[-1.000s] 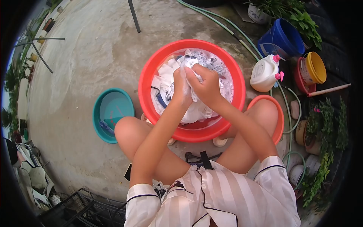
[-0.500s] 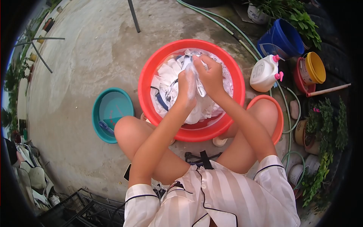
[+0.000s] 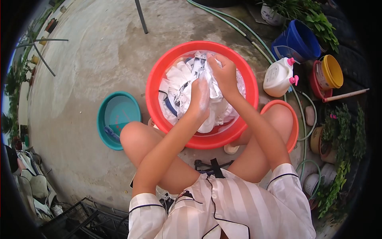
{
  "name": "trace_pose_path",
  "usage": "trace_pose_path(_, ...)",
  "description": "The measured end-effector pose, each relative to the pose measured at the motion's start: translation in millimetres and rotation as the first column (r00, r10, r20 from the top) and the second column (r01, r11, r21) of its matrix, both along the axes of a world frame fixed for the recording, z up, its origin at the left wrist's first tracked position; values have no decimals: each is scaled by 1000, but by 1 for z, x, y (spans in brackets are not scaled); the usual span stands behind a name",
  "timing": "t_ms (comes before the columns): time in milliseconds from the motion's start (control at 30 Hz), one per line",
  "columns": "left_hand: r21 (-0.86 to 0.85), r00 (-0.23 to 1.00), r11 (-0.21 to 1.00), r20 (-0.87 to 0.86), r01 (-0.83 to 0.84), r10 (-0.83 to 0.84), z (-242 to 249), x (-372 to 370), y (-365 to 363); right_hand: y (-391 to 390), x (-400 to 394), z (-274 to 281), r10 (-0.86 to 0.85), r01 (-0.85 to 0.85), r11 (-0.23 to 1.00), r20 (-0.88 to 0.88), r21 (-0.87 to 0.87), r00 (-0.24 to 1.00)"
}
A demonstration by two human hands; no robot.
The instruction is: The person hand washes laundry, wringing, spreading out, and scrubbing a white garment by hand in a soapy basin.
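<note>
Some white cloth (image 3: 214, 88) lies between left hand (image 3: 199, 93) and right hand (image 3: 224, 75).

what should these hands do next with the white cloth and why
Probably draw the right hand towards the left hand and rub the white cloth between them: both hands are at it over the red basin, the right sits farther from the body, and suds coat part of the left.

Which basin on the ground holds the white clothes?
The large red basin, with the clothes under the left hand and right hand. The smaller teal basin holds a bluish item; the orange basin is partly hidden by the right leg.
</note>
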State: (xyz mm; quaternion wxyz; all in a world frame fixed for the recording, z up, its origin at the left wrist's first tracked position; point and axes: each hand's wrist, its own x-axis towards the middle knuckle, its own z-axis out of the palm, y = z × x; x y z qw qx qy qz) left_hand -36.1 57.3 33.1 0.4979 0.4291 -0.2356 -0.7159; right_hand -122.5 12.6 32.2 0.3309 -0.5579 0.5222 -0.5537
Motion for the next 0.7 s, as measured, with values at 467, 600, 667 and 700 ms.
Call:
trace_pose_path(467, 138, 987, 988, -135, -68, 87, 11, -1, -7, 14, 5, 12, 22, -25, 1000, -191, -16, 981)
trace_pose_path(600, 95, 992, 996, -123, 2, 10, 7, 1, -9, 11, 7, 12, -38, 38, 999, -86, 8, 996)
trace_pose_path(667, 86, 976, 996, -217, -4, 23, -15, 10, -19, 24, 14, 14, 2, -16, 997, -187, -73, 982)
trace_pose_path(700, 81, 964, 997, -264, -7, 28, -30, 15, -26, 31, 18, 15, 18, -46, 993, -238, -112, 971)
